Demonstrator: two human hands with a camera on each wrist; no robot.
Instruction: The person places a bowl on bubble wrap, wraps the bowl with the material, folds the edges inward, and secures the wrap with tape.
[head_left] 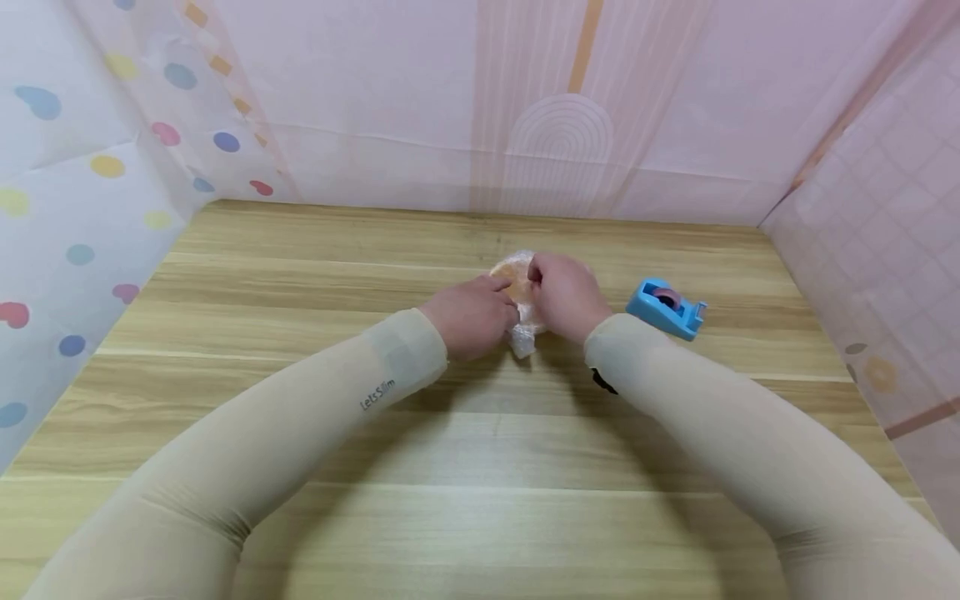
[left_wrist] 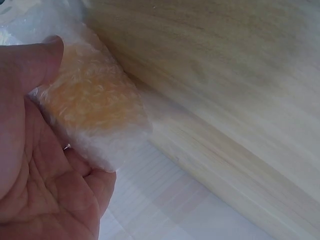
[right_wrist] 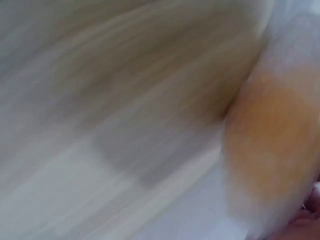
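A package of clear bubble wrap (head_left: 522, 340) with something orange inside lies between both hands in the head view. My left hand (head_left: 474, 318) holds its left side; in the left wrist view the thumb lies over the bubble-wrapped package (left_wrist: 95, 95) and the fingers are beneath it. At the package's right edge, my right hand (head_left: 567, 293) has its fingers curled in and pinches the wrap, though the fingertips are partly hidden. The right wrist view is blurred and shows the orange package (right_wrist: 272, 140) at its right side. What is wrapped cannot be made out.
A blue tape dispenser (head_left: 667, 310) with a roll in it stands to the right of my right hand. The wood-patterned tabletop (head_left: 480, 467) meets a pink patterned wall sheet (head_left: 375, 100) at the back, with printed sheets on both sides.
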